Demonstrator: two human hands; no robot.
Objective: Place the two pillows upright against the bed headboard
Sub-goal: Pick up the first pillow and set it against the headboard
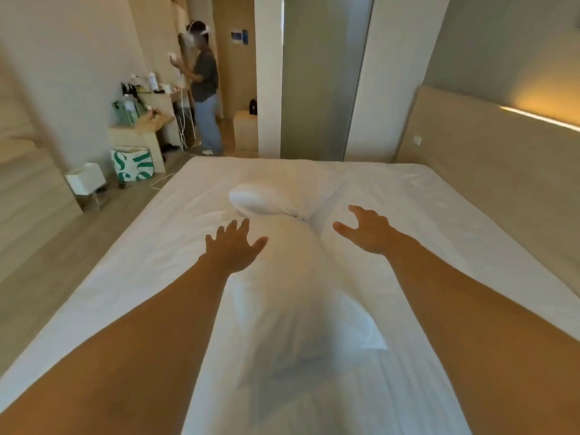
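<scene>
White sheeting covers the wide bed point(408, 196), where two soft white pillows, the near pillow point(295, 309) and the far pillow point(263, 202), lie flat mid-mattress (well apart from the beige padded headboard point(489, 158)), so the left hand point(233, 248) and right hand point(368, 232), both spread wide and empty, should grip the near pillow's opposite edges firmly.

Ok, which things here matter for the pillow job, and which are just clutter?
Job:
near pillow
far pillow
headboard
bed
left hand, open
right hand, open

Clutter:
green-and-white bag
white box
desk
other person
</scene>
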